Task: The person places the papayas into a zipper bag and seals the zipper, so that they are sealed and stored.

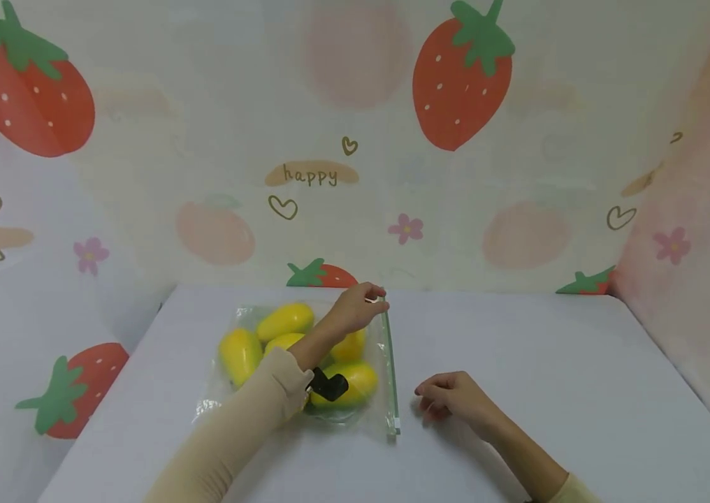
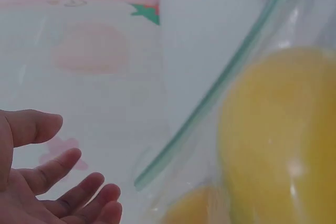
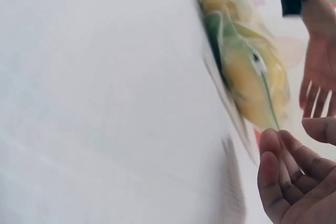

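A clear zip bag (image 1: pixel 386 412) with a green zip strip (image 1: pixel 390 363) lies on the table, its strip facing right. Several yellow, mango-shaped fruits (image 1: pixel 286 320) are inside it. At the strip's near end sits a small white slider (image 1: pixel 397 423), also visible in the right wrist view. My left hand (image 1: pixel 355 307) reaches over the bag to the strip's far end. Its thumb and fingers stand apart, beside the strip, with nothing between them in the left wrist view. To the right of the bag, my right hand (image 1: pixel 455 398) hovers with loosely bent fingers, holding nothing.
The white table (image 1: pixel 518 335) extends to the right of the bag. Behind it stands a pale backdrop (image 1: pixel 393 140) printed with strawberries, flowers and hearts, which also closes both sides. A black device (image 1: pixel 330 384) is strapped at the left wrist.
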Demonstrator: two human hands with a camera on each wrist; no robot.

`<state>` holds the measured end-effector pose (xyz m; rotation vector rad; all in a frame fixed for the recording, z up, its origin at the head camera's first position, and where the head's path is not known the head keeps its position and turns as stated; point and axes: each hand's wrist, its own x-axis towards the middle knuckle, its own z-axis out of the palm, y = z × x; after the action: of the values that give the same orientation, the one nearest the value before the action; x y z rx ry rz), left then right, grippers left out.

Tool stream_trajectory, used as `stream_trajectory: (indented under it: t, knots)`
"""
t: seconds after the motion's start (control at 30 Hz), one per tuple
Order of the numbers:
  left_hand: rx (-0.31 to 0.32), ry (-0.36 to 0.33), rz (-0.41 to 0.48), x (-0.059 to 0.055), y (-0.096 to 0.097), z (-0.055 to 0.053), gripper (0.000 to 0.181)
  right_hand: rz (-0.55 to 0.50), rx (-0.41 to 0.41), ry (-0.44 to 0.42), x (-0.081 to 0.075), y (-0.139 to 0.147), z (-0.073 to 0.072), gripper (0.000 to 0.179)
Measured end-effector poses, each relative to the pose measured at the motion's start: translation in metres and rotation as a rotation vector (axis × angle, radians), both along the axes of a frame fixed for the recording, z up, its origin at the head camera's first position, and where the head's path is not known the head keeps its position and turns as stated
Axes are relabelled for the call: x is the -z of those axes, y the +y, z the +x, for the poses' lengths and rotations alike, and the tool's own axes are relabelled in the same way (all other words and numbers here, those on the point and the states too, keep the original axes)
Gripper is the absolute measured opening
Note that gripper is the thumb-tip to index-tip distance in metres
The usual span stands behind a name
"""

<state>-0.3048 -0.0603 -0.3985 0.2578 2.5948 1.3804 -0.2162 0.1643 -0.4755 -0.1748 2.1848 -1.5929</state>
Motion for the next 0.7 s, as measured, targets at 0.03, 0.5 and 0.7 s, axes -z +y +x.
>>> stream_trajectory:
  t: [0.03,0.5,0.7]
  knots:
    - [-0.004,0.009,-0.001,-0.001,-0.002,0.002,0.036,0.006,0.017,0.009,-0.002,0.002,-0.003,0.031]
    - [-0.095,0.114,-0.058,-0.006,-0.051,0.038,0.041,0.081,0.183,0.114,-0.018,0.022,-0.030,0.035]
    - [-0.140,0.123,-0.061,-0.002,-0.082,0.048,0.045,0.135,0.224,0.159,-0.023,0.028,-0.036,0.038]
